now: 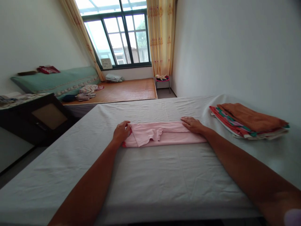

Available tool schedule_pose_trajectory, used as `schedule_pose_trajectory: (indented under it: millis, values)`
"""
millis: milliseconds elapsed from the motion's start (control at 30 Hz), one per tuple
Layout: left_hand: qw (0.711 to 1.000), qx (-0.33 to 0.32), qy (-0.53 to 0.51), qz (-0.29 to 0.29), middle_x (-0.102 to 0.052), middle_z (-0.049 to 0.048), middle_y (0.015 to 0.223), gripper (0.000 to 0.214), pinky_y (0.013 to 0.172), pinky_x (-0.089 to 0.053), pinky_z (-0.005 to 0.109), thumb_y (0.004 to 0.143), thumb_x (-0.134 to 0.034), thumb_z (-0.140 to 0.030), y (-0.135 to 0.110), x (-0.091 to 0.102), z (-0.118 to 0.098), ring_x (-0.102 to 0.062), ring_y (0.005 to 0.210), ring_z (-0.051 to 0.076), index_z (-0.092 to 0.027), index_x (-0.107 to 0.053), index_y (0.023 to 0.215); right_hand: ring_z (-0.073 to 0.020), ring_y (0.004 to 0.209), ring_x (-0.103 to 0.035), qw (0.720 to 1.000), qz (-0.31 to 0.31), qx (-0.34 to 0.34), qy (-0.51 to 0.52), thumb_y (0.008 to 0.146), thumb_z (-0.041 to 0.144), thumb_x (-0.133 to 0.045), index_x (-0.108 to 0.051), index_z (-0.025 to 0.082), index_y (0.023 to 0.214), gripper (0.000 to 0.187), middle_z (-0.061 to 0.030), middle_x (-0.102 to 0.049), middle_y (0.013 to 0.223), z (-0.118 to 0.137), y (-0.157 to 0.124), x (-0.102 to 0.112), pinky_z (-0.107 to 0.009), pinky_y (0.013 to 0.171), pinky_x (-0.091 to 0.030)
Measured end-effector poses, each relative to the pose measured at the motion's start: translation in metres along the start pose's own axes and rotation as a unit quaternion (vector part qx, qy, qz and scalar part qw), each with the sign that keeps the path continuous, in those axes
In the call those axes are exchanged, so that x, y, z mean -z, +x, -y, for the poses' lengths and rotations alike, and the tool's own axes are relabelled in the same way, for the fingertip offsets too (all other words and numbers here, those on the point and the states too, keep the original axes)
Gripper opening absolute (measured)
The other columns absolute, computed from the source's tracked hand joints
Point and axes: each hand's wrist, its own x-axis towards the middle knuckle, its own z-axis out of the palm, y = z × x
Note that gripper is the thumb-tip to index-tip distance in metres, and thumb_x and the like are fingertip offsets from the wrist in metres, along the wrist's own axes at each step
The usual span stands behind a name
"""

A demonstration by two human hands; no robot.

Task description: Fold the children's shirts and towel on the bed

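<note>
A pink garment (178,138) lies lengthwise across the middle of a white sheet (145,185), apart from both the far and near edges of the sheet, its long sides parallel to them. The left hand (121,131), fingers bent, is at the garment's left end, beside a small red patch; whether it pinches the fabric or merely touches it, I cannot tell from where I stand. The right hand (193,124) is open, palm down, fingers spread on the far side of the right end. Judging by its shape, the lengthwise folding is largely done: the garment forms a long, narrow band, with a loose flap (apparently a sleeve) turned back on top. What appears left is some smoothing of that flap and any crosswise fold, as the band lies at full length. Near the far right corner of the sheet, well apart from the garment, a stack of folded cloths (254,117), rust-brown uppermost, seems finished. No brand or label can be read on any of these; the square clock (106,63) on the windowsill has dial markings too small to make out.
</note>
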Motion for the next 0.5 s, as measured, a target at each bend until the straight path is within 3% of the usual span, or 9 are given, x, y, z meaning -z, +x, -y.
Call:
schedule_pose_trajectory:
  millis: [100, 300, 433, 500]
  values:
    - [1.0, 0.001, -0.011, 0.029, -0.072, 0.0037, 0.094, 0.039, 0.085, -0.048, 0.03, 0.09, -0.044, -0.037, -0.001, 0.008, -0.004, -0.065, 0.09, 0.02, -0.022, -0.061, 0.121, -0.0253, 0.133, -0.04, 1.0, -0.011, -0.006, -0.012, 0.094, 0.042, -0.03, -0.049, 0.022, 0.136, 0.051, -0.0074, -0.045, 0.144, 0.003, 0.0, -0.003, -0.045, 0.11, -0.031]
    - [0.995, 0.013, 0.05, 0.081, -0.072, 0.005, 0.097, 0.049, 0.078, -0.049, 0.031, 0.085, -0.049, -0.051, -0.001, 0.009, -0.013, -0.065, 0.092, 0.023, -0.026, -0.059, 0.127, -0.0251, 0.133, -0.039, 0.999, -0.022, -0.01, -0.025, 0.094, 0.04, -0.03, -0.049, 0.02, 0.136, 0.05, -0.008, -0.045, 0.144, 0.005, 0.001, -0.007, -0.046, 0.11, -0.031]
    - [0.995, -0.014, 0.031, 0.095, -0.072, 0.0015, 0.092, 0.044, 0.077, -0.048, 0.027, 0.082, -0.055, -0.039, 0.0, 0.009, -0.015, -0.066, 0.085, 0.019, -0.027, -0.062, 0.123, -0.025, 0.132, -0.04, 0.999, -0.022, -0.013, -0.022, 0.094, 0.04, -0.031, -0.049, 0.022, 0.136, 0.049, -0.007, -0.046, 0.144, 0.004, 0.002, -0.008, -0.046, 0.109, -0.032]
    - [0.997, -0.021, 0.005, 0.075, -0.072, 0.0007, 0.09, 0.04, 0.079, -0.048, 0.027, 0.082, -0.054, -0.035, 0.002, 0.008, -0.016, -0.066, 0.085, 0.019, -0.027, -0.065, 0.12, -0.0248, 0.132, -0.04, 0.999, -0.023, -0.014, -0.023, 0.094, 0.04, -0.031, -0.049, 0.023, 0.136, 0.048, -0.007, -0.046, 0.144, 0.003, 0.002, -0.008, -0.046, 0.109, -0.032]
